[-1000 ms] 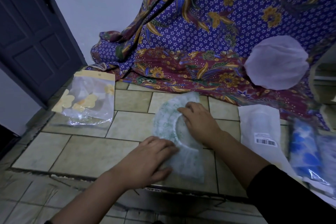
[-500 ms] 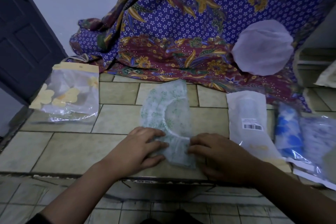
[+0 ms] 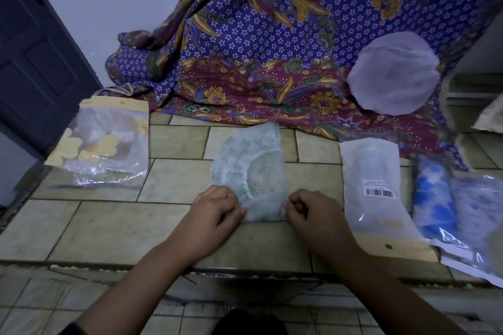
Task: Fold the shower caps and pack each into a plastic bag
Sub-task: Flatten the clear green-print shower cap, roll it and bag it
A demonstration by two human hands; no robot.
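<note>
on the tiled ledge, the left hand [image 3: 217,208] and right hand [image 3: 310,209] each pinch a near corner of the shower cap [image 3: 249,171]. to fold cleanly, lift both corners evenly and lay the near edge squarely over the far edge. the cap is thin, translucent white with a green floral print, lying flattened between the hands.

You face a raised ledge of pale, worn tiles [image 3: 109,228] edged by a chipped lip, with more tiled floor [image 3: 40,304] below. A plain white wall [image 3: 109,3] rises behind, a dark panelled door [image 3: 32,57] at your left. Purple-and-maroon floral batik cloth [image 3: 272,49] drapes across the back. The light is dim and bluish.
</note>
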